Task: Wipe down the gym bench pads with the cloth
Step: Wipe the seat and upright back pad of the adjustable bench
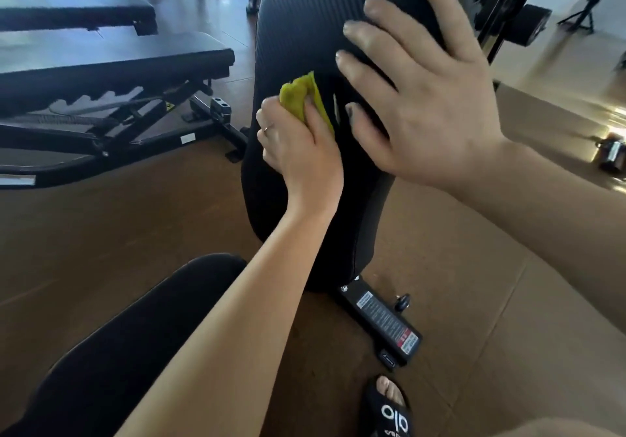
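Head view: left hand (298, 145), fingers bunched around yellow cloth (303, 99) on upright bench pad's (305, 20) side; right hand (420, 98), fingers spread, bracing. Best: firm overlapping strokes downward.

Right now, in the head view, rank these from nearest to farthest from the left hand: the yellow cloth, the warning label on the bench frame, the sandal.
From the left hand:
1. yellow cloth, bunched in its grip against the bench pad.
2. warning label, lower right on the black frame.
3. sandal, at the bottom edge.
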Available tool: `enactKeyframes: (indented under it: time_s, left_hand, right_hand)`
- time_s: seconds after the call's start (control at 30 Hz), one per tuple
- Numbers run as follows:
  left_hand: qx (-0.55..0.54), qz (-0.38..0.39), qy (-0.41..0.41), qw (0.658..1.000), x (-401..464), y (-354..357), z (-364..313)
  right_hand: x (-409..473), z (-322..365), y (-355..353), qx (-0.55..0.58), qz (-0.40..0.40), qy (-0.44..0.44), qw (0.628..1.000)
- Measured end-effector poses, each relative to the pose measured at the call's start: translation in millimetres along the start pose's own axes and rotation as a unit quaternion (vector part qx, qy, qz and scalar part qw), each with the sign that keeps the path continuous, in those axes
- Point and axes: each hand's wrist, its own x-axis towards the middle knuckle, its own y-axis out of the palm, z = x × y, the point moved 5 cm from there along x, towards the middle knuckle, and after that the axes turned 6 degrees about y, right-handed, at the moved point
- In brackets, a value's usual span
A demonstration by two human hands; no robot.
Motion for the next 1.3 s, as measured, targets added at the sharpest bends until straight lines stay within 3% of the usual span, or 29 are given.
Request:
enactKeyframes:
  time_s: [0.13, 0.33, 0.4, 0.5, 0.6, 0.8, 1.03, 1.17, 1.3]
  left_hand:
    - [-0.012, -0.067, 0.075, 0.995, 10.6, 7.0, 11.8]
    - [0.023, 0.034, -0.019, 0.999, -94.9, -7.7, 91.7]
    - [0.024, 0.015, -0.018, 0.999, -83.0, -5.0, 81.0]
    - [-0.017, -0.013, 0.065, 0.998, -43.7, 1.0, 28.4]
    - [-0.012, -0.001, 0.105, 0.994, -53.7, 5.2, 25.4]
    - [0.034, 0.042, 0.007, 0.998, -111.6, -5.5, 82.9]
    - [0.002, -0.029, 0.065, 0.997, -67.9, 4.8, 40.8]
    - [0.01, 0.009, 0.058, 0.998, -90.8, 3.3, 70.3]
    - [0.028, 0.037, 0.0, 0.999, -114.2, -6.0, 101.6]
  right_hand:
    - [-2.8, 1.3, 6.9, 0.04, -0.053, -0.02, 0.998]
    - [-3.1, 4.9, 9.1, 0.095, -0.141, -0.028, 0.985]
    - [-3.6, 3.9, 10.1, 0.112, -0.154, -0.032, 0.981]
    - [-4.4, 3.0, 10.4, 0.124, -0.162, -0.038, 0.978]
    - [-5.6, 2.6, 11.6, 0.135, -0.169, -0.037, 0.976]
    - [-5.0, 3.2, 10.8, 0.139, -0.18, -0.028, 0.973]
    - [-5.7, 5.5, 11.3, 0.157, -0.188, -0.02, 0.969]
    - [-5.7, 7.7, 11.8, 0.164, -0.198, 0.016, 0.966]
    - [-4.2, 12.6, 10.1, 0.14, -0.2, 0.078, 0.967]
